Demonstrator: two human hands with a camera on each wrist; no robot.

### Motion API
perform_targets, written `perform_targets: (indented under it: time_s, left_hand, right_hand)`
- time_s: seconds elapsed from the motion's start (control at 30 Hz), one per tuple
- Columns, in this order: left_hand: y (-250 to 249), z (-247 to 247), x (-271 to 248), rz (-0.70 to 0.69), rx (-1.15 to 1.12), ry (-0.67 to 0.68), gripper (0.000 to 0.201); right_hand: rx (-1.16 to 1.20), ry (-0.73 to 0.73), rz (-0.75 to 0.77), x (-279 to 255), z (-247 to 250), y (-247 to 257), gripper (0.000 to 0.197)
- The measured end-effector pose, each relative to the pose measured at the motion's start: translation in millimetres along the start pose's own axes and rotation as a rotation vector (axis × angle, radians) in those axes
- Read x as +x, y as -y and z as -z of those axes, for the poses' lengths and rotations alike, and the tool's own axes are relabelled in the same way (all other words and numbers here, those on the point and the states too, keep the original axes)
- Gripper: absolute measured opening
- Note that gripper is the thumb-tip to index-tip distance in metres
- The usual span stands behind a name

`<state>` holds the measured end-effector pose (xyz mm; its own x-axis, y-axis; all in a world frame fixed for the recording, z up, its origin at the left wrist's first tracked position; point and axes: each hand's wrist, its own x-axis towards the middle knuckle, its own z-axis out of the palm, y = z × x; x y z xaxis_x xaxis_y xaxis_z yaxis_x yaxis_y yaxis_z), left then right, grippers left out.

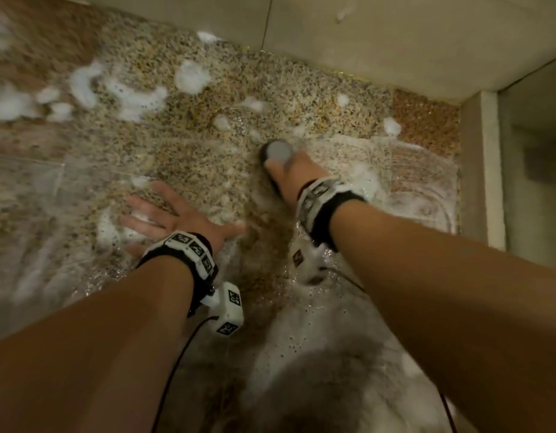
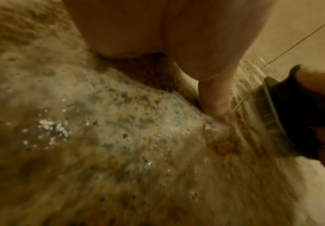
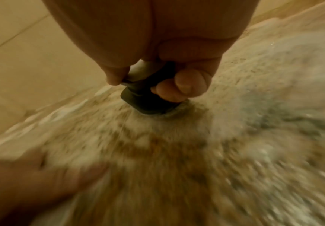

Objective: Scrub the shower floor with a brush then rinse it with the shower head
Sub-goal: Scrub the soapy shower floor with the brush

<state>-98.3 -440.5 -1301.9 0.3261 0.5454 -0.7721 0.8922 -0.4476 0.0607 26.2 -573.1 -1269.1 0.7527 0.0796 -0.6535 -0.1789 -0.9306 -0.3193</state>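
Observation:
My right hand grips a dark scrub brush with a grey top, its bristles down on the speckled pebble shower floor. In the right wrist view my fingers curl round the black brush handle, and the picture is blurred. The left wrist view shows the brush at the right edge with its bristles on the wet floor. My left hand lies flat on the foamy floor with fingers spread, to the left of the brush. No shower head is in view.
White foam patches lie across the floor, thickest at the left and around the right hand. A beige tiled wall runs along the far side. A pale raised curb bounds the floor at the right. Sensor cables hang from both wrists.

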Motion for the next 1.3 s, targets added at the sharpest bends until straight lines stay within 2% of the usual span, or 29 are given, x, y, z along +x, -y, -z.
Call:
perform_targets:
  time_s: [0.13, 0.3, 0.4, 0.47, 0.53, 0.63, 0.7, 0.8, 0.9, 1.03, 1.13, 1.3]
  left_hand:
    - [-3, 8, -11, 0.000, 0.014, 0.014, 0.166]
    - [-1, 11, -12, -0.017, 0.011, 0.047, 0.169]
    - [-2, 8, -8, -0.020, 0.006, 0.035, 0.169]
    - [-2, 7, -7, -0.017, 0.004, 0.019, 0.167]
    - [-2, 6, -6, -0.006, 0.006, -0.012, 0.161]
    - [-2, 6, -8, -0.009, 0.026, -0.018, 0.161]
    - [-1, 8, -10, -0.025, 0.023, -0.003, 0.164]
    - [2, 8, -8, -0.035, -0.004, -0.005, 0.166]
    - [3, 3, -4, -0.041, -0.033, -0.027, 0.166]
    - [4, 8, -4, -0.037, -0.071, -0.021, 0.158]
    - [4, 15, -7, -0.057, -0.085, 0.000, 0.162]
    - [6, 14, -3, -0.064, -0.069, 0.040, 0.164]
  right_hand:
    - [-0.122, 0.126, 0.020, -32, -27, -28, 0.065]
    - [-0.069, -0.083, -0.145, -34, 5, -74, 0.064]
    - [0.040, -0.128, -0.228, -29, -3, -55, 0.066]
    - [0.059, -0.090, -0.153, -42, -30, -36, 0.062]
    - [-0.012, 0.025, -0.056, -60, -55, -29, 0.059]
    - [-0.073, 0.096, -0.031, -79, -58, -44, 0.058]
    - [-0.063, 0.037, -0.099, -80, -51, -55, 0.060]
    - [0.013, -0.045, -0.208, -73, -55, -41, 0.063]
    - [0.142, 0.006, -0.262, -81, -77, -20, 0.058]
    - [0.164, 0.082, -0.282, -104, -101, -25, 0.056]
    - [0.207, 0.080, -0.362, -100, -93, -28, 0.056]
    - [0.230, -0.049, -0.367, -73, -70, -23, 0.058]
